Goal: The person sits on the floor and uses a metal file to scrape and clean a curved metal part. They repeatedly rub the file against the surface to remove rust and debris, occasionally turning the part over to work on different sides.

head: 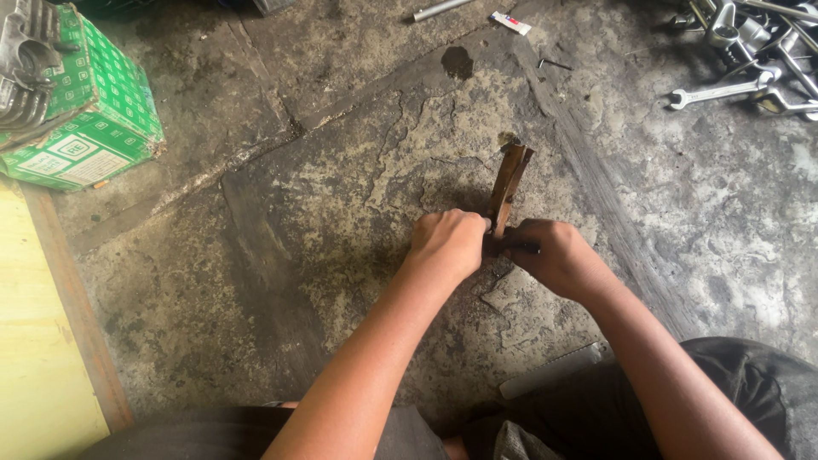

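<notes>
A rusty brown metal part [509, 181], narrow and channel-shaped, stands slanted on the cracked concrete floor [341, 187]. My left hand [447, 243] is closed around its lower end from the left. My right hand [554, 255] grips the same lower end from the right, pinching a small dark piece [528, 249] between the fingers. Both hands meet at the base of the part, and its bottom tip is hidden by my fingers.
A green printed box [94, 119] with a grey finned metal part [25, 60] on it sits at top left. Wrenches and sockets [750, 60] lie at top right. A hex key [554, 63], a small white packet [511, 22], a yellow board [34, 341] and a grey file [554, 370] are around.
</notes>
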